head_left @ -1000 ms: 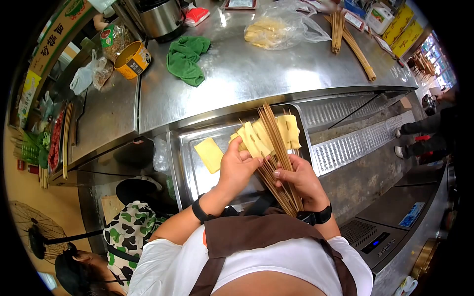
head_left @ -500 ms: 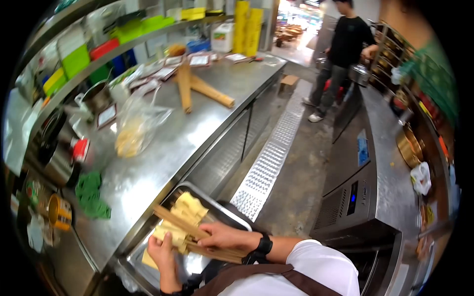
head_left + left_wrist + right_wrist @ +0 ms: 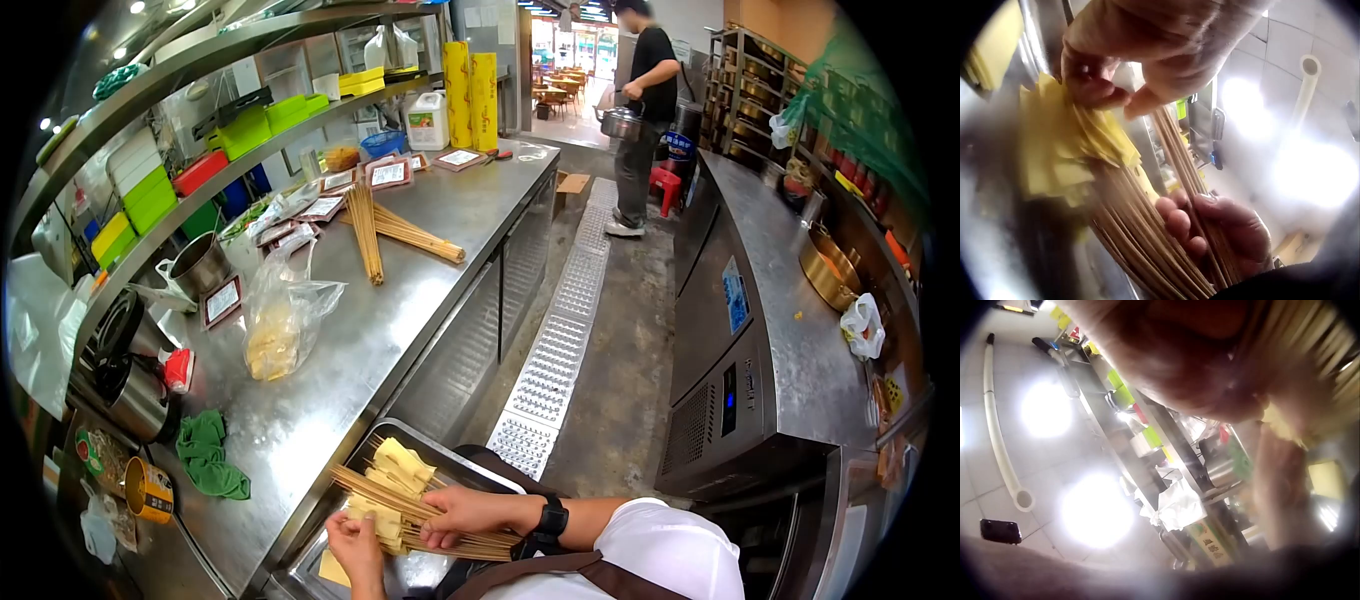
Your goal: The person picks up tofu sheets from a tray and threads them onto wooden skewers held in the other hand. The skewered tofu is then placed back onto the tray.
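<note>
In the head view the left hand [image 3: 357, 548] pinches the edge of folded yellow sheets [image 3: 388, 524] threaded on thin wooden skewers. The left wrist view shows its thumb and fingertips at the top of these sheets [image 3: 1054, 140]. My right hand [image 3: 468, 512] grips a bundle of skewers [image 3: 375, 487], whose bare ends fan out below the sheets in the left wrist view. More skewered sheets [image 3: 404, 464] lie just beyond, over a metal tray [image 3: 436, 568]. A flat yellow sheet [image 3: 333, 568] shows beside the left hand. The right wrist view is blurred near the fingers.
On the steel counter [image 3: 350, 370] are a green cloth [image 3: 207, 456], a plastic bag of yellow food [image 3: 275, 340], two skewer bundles [image 3: 364, 235] and labelled packets [image 3: 389, 173]. A person in black [image 3: 645, 110] stands in the aisle holding a pot [image 3: 621, 124]. A second counter [image 3: 780, 330] runs along the right.
The head view has swung from the tray toward the aisle, so the hands now appear lower. Both hands still hold the skewered sheets and skewers. The standing person has come fully into view.
</note>
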Available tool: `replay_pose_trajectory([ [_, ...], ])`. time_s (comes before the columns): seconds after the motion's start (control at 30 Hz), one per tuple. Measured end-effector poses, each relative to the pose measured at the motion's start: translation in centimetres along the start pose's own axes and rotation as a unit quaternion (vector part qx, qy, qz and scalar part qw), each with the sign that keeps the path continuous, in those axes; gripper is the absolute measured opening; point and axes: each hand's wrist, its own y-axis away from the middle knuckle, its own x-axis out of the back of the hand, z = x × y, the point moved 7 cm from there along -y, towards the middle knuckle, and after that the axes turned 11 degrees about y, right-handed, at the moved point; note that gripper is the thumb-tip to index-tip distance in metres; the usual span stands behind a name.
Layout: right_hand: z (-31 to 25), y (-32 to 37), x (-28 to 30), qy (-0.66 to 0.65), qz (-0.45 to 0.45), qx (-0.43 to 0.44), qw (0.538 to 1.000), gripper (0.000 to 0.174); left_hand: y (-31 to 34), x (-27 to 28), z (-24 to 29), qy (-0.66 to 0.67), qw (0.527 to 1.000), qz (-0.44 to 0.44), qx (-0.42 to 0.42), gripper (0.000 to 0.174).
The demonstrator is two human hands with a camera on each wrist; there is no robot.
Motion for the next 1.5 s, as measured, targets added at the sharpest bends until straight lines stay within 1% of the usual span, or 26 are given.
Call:
replay_pose_trajectory([
  [0.03, 0.2, -0.1, 0.1, -0.005, 0.004, -0.007, 1.0, 0.025, 0.0, 0.3, 0.3, -0.012, 0.999, 0.015, -0.037, 0.027],
  [0.07, 0.1, -0.2, 0.1, 0.003, 0.002, -0.008, 1.0, 0.026, 0.1, 0.7, 0.4, -0.024, 0.998, 0.03, -0.045, 0.028],
  [0.13, 0.2, -0.3, 0.0, 0.018, -0.003, -0.014, 1.0, 0.027, 0.9, 0.4, 3.6, -0.048, 0.995, 0.063, -0.059, 0.03],
  [0.23, 0.2, -0.5, -0.3, 0.007, 0.011, 0.016, 1.0, 0.021, 0.6, -1.5, 3.5, 0.096, 0.995, -0.029, 0.008, 0.03],
  [0.27, 0.2, -0.6, -0.4, 0.022, 0.009, 0.023, 0.999, 0.021, 1.0, -2.1, 3.7, 0.097, 0.993, -0.048, 0.051, 0.021],
  [0.37, 0.0, -0.7, -0.1, 0.06, 0.012, 0.05, 0.997, 0.019, 0.2, -2.2, 2.0, 0.132, 0.985, -0.05, 0.096, 0.011],
  [0.47, 0.1, -0.8, 0.1, 0.075, 0.019, 0.068, 0.995, 0.015, 0.2, -2.4, 2.1, 0.152, 0.98, -0.034, 0.121, 0.005],
  [0.53, 0.0, -0.8, 0.1, 0.079, 0.014, 0.062, 0.995, 0.013, 0.1, -2.3, 2.3, 0.145, 0.982, -0.047, 0.111, 0.005],
  [0.57, 0.3, -0.7, 0.3, 0.089, 0.005, 0.023, 0.996, 0.015, 0.2, -2.1, 2.4, 0.141, 0.983, -0.049, 0.108, 0.005],
  [0.63, 0.5, -0.7, 0.3, 0.069, 0.013, 0.016, 0.997, 0.014, 0.5, -1.5, 3.1, 0.099, 0.988, -0.043, 0.115, 0.007],
  [0.7, -1.1, 0.3, -0.1, 0.066, 0.011, 0.015, 0.998, 0.015, 0.8, -1.1, 3.0, 0.117, 0.987, -0.03, 0.106, 0.009],
  [0.73, -0.7, 0.1, 0.0, 0.039, 0.006, 0.024, 0.999, 0.016, 0.8, -1.0, 3.0, 0.117, 0.986, -0.072, 0.092, 0.009],
  [0.77, -1.0, 0.2, 0.1, 0.05, 0.009, 0.037, 0.998, 0.016, 1.0, -0.8, 3.2, 0.1, 0.989, -0.072, 0.084, 0.008],
  [0.8, -1.8, 0.8, -0.1, 0.059, 0.022, 0.011, 0.998, 0.016, 1.2, 0.0, 3.1, 0.073, 0.989, -0.112, 0.068, 0.008],
  [0.83, -0.1, 0.2, 0.3, -0.007, 0.046, -0.002, 0.999, 0.017, 1.1, 1.2, 3.5, -0.056, 0.992, -0.102, 0.041, 0.011],
  [0.87, 0.5, 0.3, 0.5, 0.019, 0.052, -0.017, 0.998, 0.017, 1.4, 2.9, 3.2, -0.123, 0.986, -0.113, -0.002, 0.013],
  [0.9, -0.4, 1.1, 0.4, 0.022, 0.075, -0.036, 0.996, 0.015, 2.2, 3.2, 6.6, -0.29, 0.95, -0.115, -0.005, 0.014],
  [0.93, -0.8, 1.3, 0.2, -0.001, 0.066, -0.008, 0.998, 0.013, 2.5, 4.0, 7.1, -0.36, 0.922, -0.131, -0.055, 0.016],
  [0.97, -1.0, 1.6, -0.1, 0.01, 0.083, -0.016, 0.996, 0.012, 2.8, 5.0, 7.1, -0.43, 0.889, -0.136, -0.077, 0.016],
  [1.03, -1.3, 1.5, -0.7, 0.018, 0.088, -0.016, 0.996, 0.012, 3.3, 6.2, 7.1, -0.496, 0.844, -0.153, -0.132, 0.018],
  [1.07, -1.7, 0.7, -0.4, 0.016, 0.08, -0.035, 0.996, 0.012, 2.6, 6.3, 6.5, -0.505, 0.837, -0.177, -0.118, 0.019],
  [1.13, -1.7, 0.8, 0.0, 0.025, 0.091, -0.041, 0.995, 0.012, 2.4, 5.9, 4.7, -0.51, 0.819, -0.229, -0.131, 0.02],
  [1.23, -1.5, 0.7, 0.1, 0.022, 0.088, -0.034, 0.995, 0.012, 2.4, 5.7, 3.9, -0.522, 0.798, -0.263, -0.145, 0.02],
  [1.33, -1.7, 0.7, 0.1, 0.033, 0.09, -0.033, 0.995, 0.013, 2.1, 5.6, 3.8, -0.532, 0.787, -0.29, -0.118, 0.015],
  [1.43, -1.6, 0.7, 0.1, 0.019, 0.089, -0.04, 0.995, 0.012, 2.0, 5.7, 3.8, -0.52, 0.786, -0.303, -0.143, 0.01],
  [1.5, -1.4, 0.6, 0.2, 0.017, 0.086, -0.04, 0.995, 0.013, 1.7, 6.2, 3.8, -0.505, 0.803, -0.295, -0.114, 0.007],
])
